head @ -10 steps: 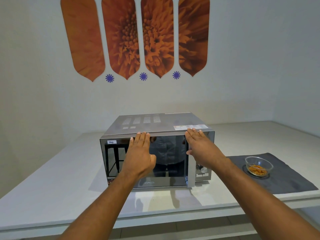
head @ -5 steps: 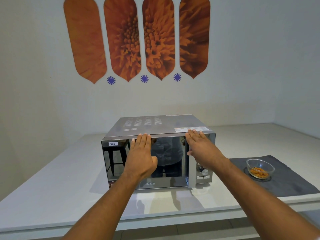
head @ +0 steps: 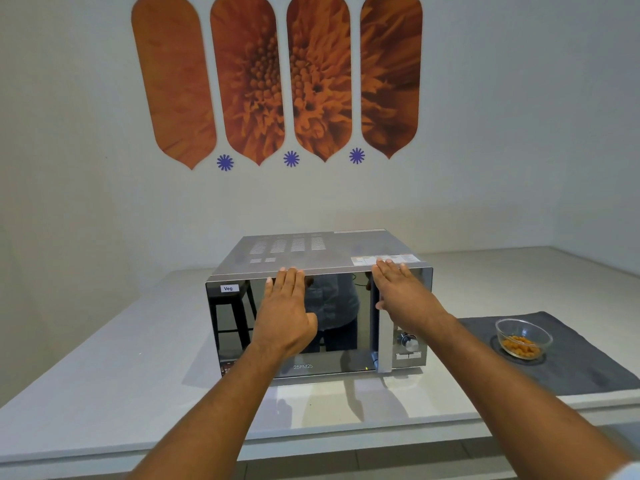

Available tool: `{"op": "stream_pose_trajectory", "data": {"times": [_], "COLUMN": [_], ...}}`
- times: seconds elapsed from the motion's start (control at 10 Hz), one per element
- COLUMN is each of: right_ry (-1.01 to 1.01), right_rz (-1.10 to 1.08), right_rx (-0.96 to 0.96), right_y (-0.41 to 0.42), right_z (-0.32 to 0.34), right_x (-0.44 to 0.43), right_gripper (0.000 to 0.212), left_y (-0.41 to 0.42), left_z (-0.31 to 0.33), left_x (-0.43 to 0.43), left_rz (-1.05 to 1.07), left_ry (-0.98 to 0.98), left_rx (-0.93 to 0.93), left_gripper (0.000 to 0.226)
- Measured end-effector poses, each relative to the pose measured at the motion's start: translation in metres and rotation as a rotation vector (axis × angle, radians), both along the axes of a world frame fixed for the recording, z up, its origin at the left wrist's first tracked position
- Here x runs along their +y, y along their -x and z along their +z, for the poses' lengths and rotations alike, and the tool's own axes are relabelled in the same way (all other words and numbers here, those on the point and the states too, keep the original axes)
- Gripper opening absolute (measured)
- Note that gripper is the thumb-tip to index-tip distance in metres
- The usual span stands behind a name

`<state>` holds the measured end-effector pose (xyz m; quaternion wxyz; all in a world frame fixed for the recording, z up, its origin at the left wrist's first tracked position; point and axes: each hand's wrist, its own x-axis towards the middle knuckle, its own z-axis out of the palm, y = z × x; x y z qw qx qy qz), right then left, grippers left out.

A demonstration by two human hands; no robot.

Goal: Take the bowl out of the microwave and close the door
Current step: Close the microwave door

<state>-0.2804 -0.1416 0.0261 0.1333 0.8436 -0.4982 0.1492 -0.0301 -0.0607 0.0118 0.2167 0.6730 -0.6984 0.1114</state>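
Bowl [head: 523, 337]: clear glass, out of the microwave, sitting upright on a dark grey mat [head: 571, 355] to the right of the appliance. Inside it a small heap of orange pieces [head: 521, 346] covering the bottom, well below the rim. Nothing touching the bowl, both hands well apart from it.

Microwave [head: 318, 303]: silver, on a white table [head: 104, 393], front facing the camera. Door [head: 294, 323] mirrored, sits flush with the front, looks closed. Small "Veg" label [head: 228, 288] at the door's top left corner. Vertical handle strip [head: 382, 348] at the door's right edge, control panel with a knob [head: 408, 341] just right of that.

Left hand [head: 284, 313]: flat, fingers extended and together, thumb out to the right, palm against the door glass near its middle, fingertips [head: 289, 271] reaching the door's top edge. Holds nothing.

Right hand [head: 401, 292]: also flat and spread out, fingers straight, palm on the upper right of the front where door meets control panel, fingertips at the top edge by the sticker strip [head: 384, 259]. Holds nothing, no grasp on the handle.

Both forearms bare, stretched forward from the bottom of the view.

Door glass reflects a person's torso and a black stool. Mat lies flat at the table's right end, its near edge close to the table edge. Wall behind: four orange flower panels [head: 277, 77] with three small blue star marks [head: 291, 158] under the gaps.
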Motion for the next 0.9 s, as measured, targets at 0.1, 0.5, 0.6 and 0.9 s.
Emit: {"op": "stream_pose_trajectory", "data": {"times": [0.1, 0.5, 0.6, 0.9], "right_ry": [-0.013, -0.154, -0.163, 0.051], "right_rz": [0.010, -0.005, -0.022, 0.045], "right_rx": [-0.018, -0.027, -0.046, -0.125], "right_y": [0.001, 0.000, 0.002, 0.022], "right_z": [0.002, 0.034, 0.039, 0.118], "right_x": [0.002, 0.042, 0.048, 0.122], "right_gripper": [0.082, 0.078, 0.076, 0.081], "left_y": [0.002, 0.003, 0.005, 0.013], "left_z": [0.004, 0.034, 0.047, 0.084], "left_x": [0.002, 0.014, 0.013, 0.023], "left_rz": [0.012, 0.061, 0.072, 0.057], "left_ry": [-0.008, -0.081, -0.135, 0.090], "left_rx": [-0.010, -0.197, -0.228, -0.210], "left_gripper": [0.084, 0.090, 0.091, 0.103]}}
